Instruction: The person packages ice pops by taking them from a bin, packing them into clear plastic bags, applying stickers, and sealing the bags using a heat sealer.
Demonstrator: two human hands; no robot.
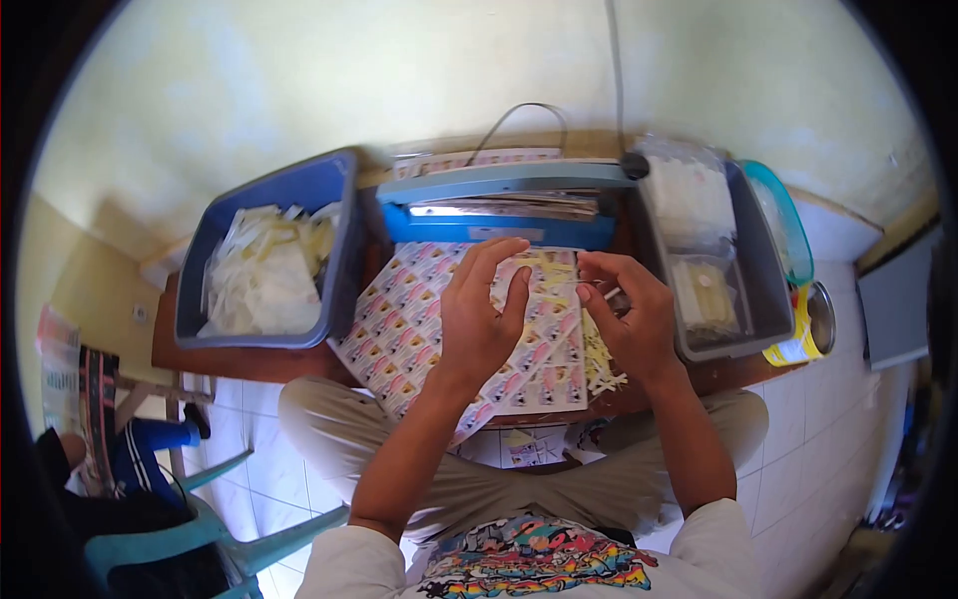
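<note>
Printed label sheets [399,324] lie overlapping on the brown table in front of me. My left hand [486,309] is over the sheets, its fingers curved and apart, with nothing visible between thumb and fingers. To its right is my right hand [631,317], thumb and index finger close together near small pale yellow strips; whether they pinch anything is too small to tell. A pile of these strips [599,364] lies beside the sheets, partly under my right hand. Behind both hands stands a blue sealing device [499,228] with a long light-blue arm.
At the left, a grey-blue bin [339,250] holds clear packets. Another grey bin [763,290] at the right holds packed bags. Beyond it are a teal container [793,235] and a yellow can [798,344]. A green chair [160,549] and part of a person are at lower left.
</note>
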